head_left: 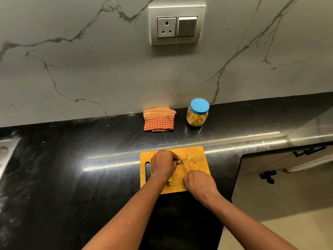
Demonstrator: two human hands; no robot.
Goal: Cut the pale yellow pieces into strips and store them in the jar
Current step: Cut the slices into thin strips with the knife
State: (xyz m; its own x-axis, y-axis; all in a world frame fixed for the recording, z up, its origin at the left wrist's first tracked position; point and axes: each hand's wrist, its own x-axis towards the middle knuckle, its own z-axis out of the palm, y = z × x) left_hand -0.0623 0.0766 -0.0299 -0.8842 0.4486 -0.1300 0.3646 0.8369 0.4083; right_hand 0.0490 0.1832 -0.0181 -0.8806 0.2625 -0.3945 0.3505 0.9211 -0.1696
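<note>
The person is in the middle of the cutting step. The left hand [164,163] is curling its fingers down on a pale yellow piece [180,157], pinning it to the rectangular orange-brown wooden cutting board [201,170]. The right hand [198,183] is gripping the handle of a slim steel-bladed knife [185,166], whose blade is running just beside the left fingertips. Cut pale yellow strips [190,157] are lying right of the blade, and uncut chunks [170,181] are waiting near the left wrist. The clear plastic jar with a blue screw lid [197,112] is standing closed and partly filled at the far wall, right of a folded orange checked cloth [159,120]. The next move looks like another thin slice with the fingertips tucked clear. The lid has to come off before anything can be stored.
</note>
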